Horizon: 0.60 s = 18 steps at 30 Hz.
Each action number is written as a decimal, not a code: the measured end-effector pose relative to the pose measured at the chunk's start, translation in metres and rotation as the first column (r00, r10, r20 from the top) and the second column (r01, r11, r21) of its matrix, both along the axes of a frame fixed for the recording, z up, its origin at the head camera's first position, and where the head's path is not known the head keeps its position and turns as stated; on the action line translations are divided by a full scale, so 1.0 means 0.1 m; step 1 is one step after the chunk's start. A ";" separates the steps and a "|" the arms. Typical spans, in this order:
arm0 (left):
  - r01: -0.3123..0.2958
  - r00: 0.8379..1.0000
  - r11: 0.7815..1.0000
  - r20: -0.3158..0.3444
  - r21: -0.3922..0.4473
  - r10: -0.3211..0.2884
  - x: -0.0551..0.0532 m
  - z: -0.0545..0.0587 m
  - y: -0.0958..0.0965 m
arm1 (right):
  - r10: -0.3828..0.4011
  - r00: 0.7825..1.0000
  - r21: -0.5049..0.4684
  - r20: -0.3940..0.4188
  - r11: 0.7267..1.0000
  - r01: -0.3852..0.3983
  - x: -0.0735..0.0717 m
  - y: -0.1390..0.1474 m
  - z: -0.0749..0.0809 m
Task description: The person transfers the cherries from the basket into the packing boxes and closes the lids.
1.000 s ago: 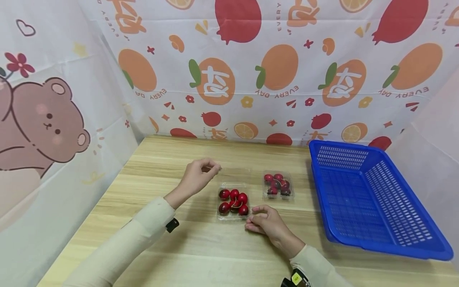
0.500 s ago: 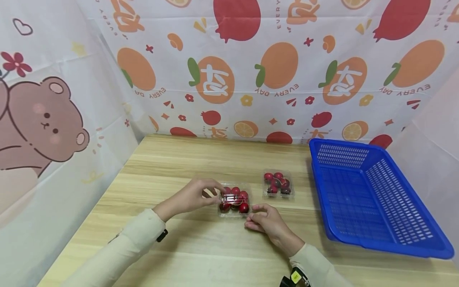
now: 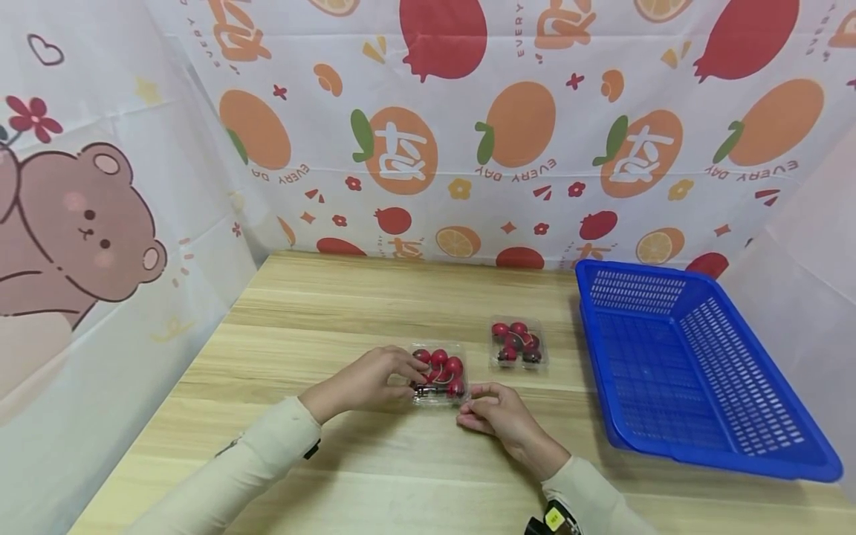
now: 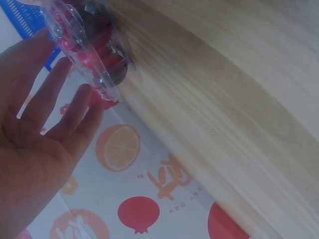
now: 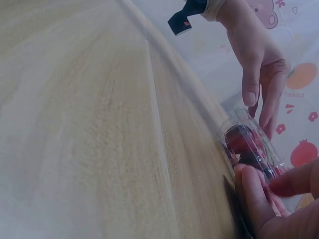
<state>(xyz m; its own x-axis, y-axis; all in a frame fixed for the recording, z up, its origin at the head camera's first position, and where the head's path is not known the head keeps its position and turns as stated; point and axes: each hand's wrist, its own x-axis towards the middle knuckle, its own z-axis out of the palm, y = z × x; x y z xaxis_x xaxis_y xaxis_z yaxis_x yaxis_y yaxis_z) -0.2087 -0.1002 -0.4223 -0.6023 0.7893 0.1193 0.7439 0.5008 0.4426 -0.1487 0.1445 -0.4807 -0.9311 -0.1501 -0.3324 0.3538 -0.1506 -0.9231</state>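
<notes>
A clear plastic clamshell box point(image 3: 441, 401) of red cherries point(image 3: 439, 358) sits on the wooden table, its lid lying over the fruit. My left hand point(image 3: 374, 379) is at the box's left side, fingertips on the lid. In the left wrist view those fingers point(image 4: 72, 112) look fairly straight, beside the box. At the front right corner, my right hand point(image 3: 504, 423) pinches the box's edge between thumb and fingers, as the right wrist view shows with the thumb point(image 5: 256, 194) against its side. Whether the lid is latched cannot be seen.
A second clear box point(image 3: 545, 349) of cherries stands just behind and to the right. Farther right is a large blue plastic basket point(image 3: 602, 401) with slotted sides. A fruit-print cloth point(image 3: 461, 163) hangs behind the table point(image 3: 321, 297).
My left hand has brought the raised lid forward and down over the cherries, and its fingers now rest on top. The right hand has stayed at the box's corner.
</notes>
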 end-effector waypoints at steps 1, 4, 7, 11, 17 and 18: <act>-0.001 1.000 1.000 0.001 0.003 0.001 0.00 0.00 0.00 | -0.006 1.000 -0.004 0.003 1.000 0.006 0.00 0.00 0.00; -0.007 1.000 1.000 0.010 0.010 0.007 0.00 -0.01 0.00 | -0.028 0.999 -0.021 0.018 0.999 0.028 0.00 0.00 0.01; -0.020 1.000 1.000 0.023 0.017 0.020 0.00 -0.02 0.00 | -0.033 0.999 -0.034 0.023 0.999 0.034 -0.01 0.00 0.02; -0.033 0.999 0.999 0.033 0.014 0.033 -0.01 -0.02 0.00 | -0.026 0.999 -0.034 0.022 0.999 0.027 -0.03 0.00 0.01; -0.033 0.999 0.999 0.022 -0.004 0.033 -0.01 -0.02 0.00 | -0.022 0.999 -0.052 0.024 0.998 0.023 -0.02 0.00 0.01; -0.034 0.999 0.999 0.019 -0.007 0.034 0.00 -0.02 0.00 | -0.024 0.999 -0.056 0.024 0.998 0.025 -0.02 0.00 0.02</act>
